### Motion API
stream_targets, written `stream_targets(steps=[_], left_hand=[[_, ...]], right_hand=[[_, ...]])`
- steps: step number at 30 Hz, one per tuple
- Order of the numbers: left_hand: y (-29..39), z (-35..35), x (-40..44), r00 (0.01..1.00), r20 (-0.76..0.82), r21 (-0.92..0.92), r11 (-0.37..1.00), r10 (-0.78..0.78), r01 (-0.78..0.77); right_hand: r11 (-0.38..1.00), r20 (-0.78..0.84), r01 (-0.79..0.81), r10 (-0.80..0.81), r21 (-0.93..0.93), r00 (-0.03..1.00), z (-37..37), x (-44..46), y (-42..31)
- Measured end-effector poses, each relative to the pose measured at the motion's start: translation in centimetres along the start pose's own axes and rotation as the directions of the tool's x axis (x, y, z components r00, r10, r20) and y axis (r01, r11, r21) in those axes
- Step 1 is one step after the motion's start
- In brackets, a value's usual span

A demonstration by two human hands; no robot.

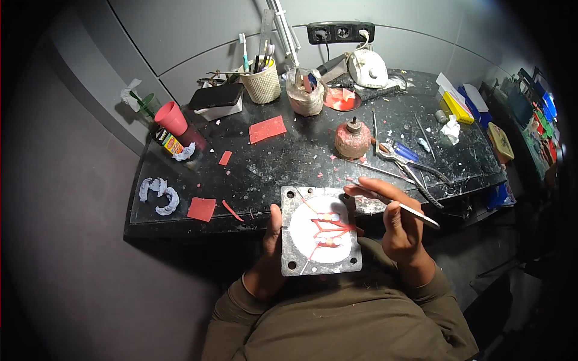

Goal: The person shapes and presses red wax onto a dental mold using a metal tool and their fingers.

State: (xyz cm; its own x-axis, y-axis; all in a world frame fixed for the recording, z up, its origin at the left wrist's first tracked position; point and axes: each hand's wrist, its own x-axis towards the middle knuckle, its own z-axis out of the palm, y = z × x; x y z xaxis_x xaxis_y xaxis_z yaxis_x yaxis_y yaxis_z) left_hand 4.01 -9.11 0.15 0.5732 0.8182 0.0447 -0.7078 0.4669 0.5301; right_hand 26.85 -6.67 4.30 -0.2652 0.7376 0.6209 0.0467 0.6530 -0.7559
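Note:
A square grey metal plate (289, 231) with holes at its corners is held over my lap. Its round white centre (301, 234) carries red wax strands (325, 230) and small pieces. My left hand (274, 231) grips the plate's left side, thumb on the edge and the other fingers hidden underneath. Beside the plate's right edge, my right hand (394, 225) holds a thin metal tool (409, 213) between thumb and fingers, its tip near the plate's upper right corner.
On the black bench (259, 174) lie red wax sheets (267, 129), white dental moulds (167, 201) and pliers (400, 157). A burner (353, 139), a plaster-coated jar (304, 93), a tool cup (262, 82) and a red cup (171, 118) stand behind.

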Motion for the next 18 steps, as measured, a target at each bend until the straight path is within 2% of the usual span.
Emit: stream_targets(steps=[1, 2, 5, 7, 9, 11, 13, 15, 16, 17, 18], left_hand=[[0.2, 0.3, 0.1, 1.0, -0.027, 0.047, 0.999, -0.011, 0.012], [0.3, 0.5, 0.1, 0.998, -0.055, 0.094, 0.995, -0.02, 0.025], [0.2, 0.6, 0.3, 1.0, -0.018, 0.047, 0.999, -0.023, 0.024], [0.5, 0.8, -0.1, 0.999, -0.024, 0.074, 0.996, -0.046, 0.048], [0.3, 1.1, -0.6, 0.988, -0.154, -0.012, 1.0, -0.01, 0.008], [0.5, 1.2, -0.8, 0.992, -0.129, -0.007, 1.0, -0.009, 0.008], [0.5, -0.1, -0.9, 0.999, -0.042, 0.006, 1.0, -0.012, 0.013], [-0.2, -0.4, -0.5, 0.999, -0.044, 0.005, 1.0, -0.002, 0.002], [-0.4, -0.4, -0.5, 0.999, 0.025, -0.163, 0.986, 0.037, -0.033], [-0.6, -0.5, -0.5, 0.993, 0.085, -0.329, 0.943, 0.087, -0.055], [-0.7, -0.8, -0.4, 0.993, 0.083, -0.33, 0.942, 0.087, -0.055]], right_hand=[[0.995, 0.026, 0.065, -0.063, -0.079, 0.998, -0.1, 0.2, 0.1], [0.995, 0.026, 0.065, -0.063, -0.079, 0.998, -0.2, 0.2, 0.2], [0.99, 0.071, 0.103, -0.096, -0.097, 0.993, -0.3, 0.0, 0.4], [0.993, 0.025, -0.078, 0.076, 0.092, 0.997, -0.1, -0.4, -0.4], [0.982, -0.013, -0.11, 0.114, 0.157, 0.993, -0.2, -0.3, -0.3], [0.989, 0.015, 0.11, -0.109, -0.094, 0.994, -0.8, 0.0, 0.2], [0.991, 0.008, 0.101, -0.1, -0.085, 0.995, -0.5, 0.0, 0.0], [0.96, 0.147, 0.275, -0.267, -0.043, 0.953, -0.4, 0.1, 0.5], [0.947, 0.165, 0.301, -0.281, -0.111, 0.945, 0.0, 0.3, -0.5], [0.944, 0.196, 0.313, -0.29, -0.101, 0.937, 0.3, 0.4, -0.5], [0.957, 0.201, 0.274, -0.251, -0.098, 0.947, 0.5, 0.2, -0.4]])
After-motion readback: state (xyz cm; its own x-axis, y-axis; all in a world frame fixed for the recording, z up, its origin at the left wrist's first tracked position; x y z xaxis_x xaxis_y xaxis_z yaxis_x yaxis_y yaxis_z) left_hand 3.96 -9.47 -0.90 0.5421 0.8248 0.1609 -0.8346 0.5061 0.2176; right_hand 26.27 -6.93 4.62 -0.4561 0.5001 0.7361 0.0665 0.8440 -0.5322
